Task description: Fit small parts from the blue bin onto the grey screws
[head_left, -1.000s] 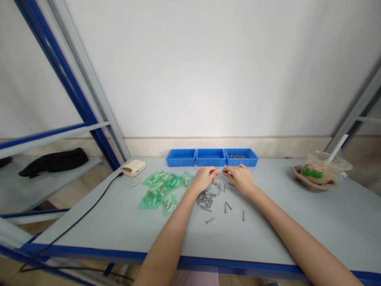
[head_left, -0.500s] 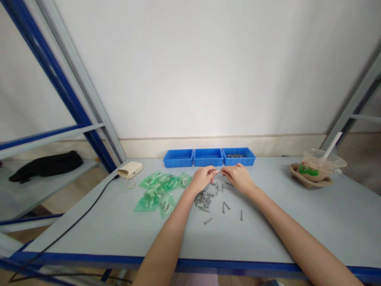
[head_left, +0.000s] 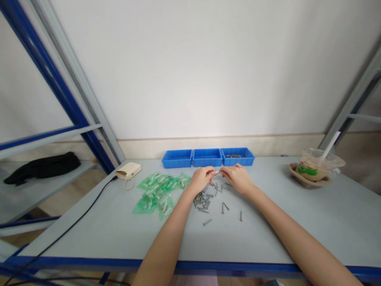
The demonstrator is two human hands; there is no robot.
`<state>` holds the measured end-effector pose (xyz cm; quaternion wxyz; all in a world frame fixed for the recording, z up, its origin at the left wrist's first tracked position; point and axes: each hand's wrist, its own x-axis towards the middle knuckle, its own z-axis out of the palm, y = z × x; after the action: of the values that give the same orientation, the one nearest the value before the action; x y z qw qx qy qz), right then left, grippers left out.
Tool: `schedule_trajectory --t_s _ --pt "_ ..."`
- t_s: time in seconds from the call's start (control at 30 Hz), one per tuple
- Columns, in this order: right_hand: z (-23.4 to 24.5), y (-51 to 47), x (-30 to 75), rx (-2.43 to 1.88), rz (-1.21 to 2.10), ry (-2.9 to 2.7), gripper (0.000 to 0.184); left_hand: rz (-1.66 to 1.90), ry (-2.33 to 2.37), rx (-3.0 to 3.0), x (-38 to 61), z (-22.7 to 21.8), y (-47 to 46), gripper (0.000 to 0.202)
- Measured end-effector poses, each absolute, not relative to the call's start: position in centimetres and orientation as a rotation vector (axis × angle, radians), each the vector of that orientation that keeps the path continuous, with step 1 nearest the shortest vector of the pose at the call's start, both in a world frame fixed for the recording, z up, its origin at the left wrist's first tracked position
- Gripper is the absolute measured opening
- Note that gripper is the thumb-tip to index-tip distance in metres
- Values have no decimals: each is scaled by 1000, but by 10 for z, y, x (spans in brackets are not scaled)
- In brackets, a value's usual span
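Behind the loose screws [head_left: 205,200], my left hand [head_left: 204,176] and my right hand [head_left: 238,176] face each other with their fingertips almost touching. Both are closed in a pinch on a small metal screw [head_left: 218,172], mostly covered by the fingers. The grey screws lie in a pile under and in front of my left hand, and several are scattered singly nearer the front. To the left rest several green plastic bags [head_left: 157,190] with small parts inside.
Three blue bins [head_left: 206,163] line the wall side of the table; the right one contains small metal pieces. A cream-coloured device [head_left: 128,170] with a black cable [head_left: 89,212] lies at left. On the right, a plastic cup [head_left: 312,167] with a straw stands in a cardboard holder [head_left: 309,182].
The view has shifted very slightly. My hands keep the same pinch at the same spot, with only a small change in the fingers; the screws and bags have not moved.
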<state>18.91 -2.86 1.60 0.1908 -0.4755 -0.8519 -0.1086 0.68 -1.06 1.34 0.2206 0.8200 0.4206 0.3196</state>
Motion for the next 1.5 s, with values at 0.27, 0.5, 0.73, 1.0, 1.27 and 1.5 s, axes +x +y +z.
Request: schedule_trajectory --t_s 0.27,0.5,0.73,1.0,1.27,1.5 --pt "18 -29 190 -1332 -287 -2412 27 835 1142 2257 7 14 -13 43" --pt "17 -28 191 -1357 -274 -2423 30 869 1098 2240 7 14 -11 35" --pt "17 -26 194 -1279 -252 -2406 25 839 1132 2211 8 11 -11 44" --pt "19 -29 192 -1293 -251 -2404 26 888 1171 2232 8 15 -11 31" --pt "18 -28 193 -1259 -287 -2388 27 875 1081 2203 8 13 -10 34" --pt "18 -28 194 -1271 -276 -2408 29 843 1106 2177 8 11 -6 40"
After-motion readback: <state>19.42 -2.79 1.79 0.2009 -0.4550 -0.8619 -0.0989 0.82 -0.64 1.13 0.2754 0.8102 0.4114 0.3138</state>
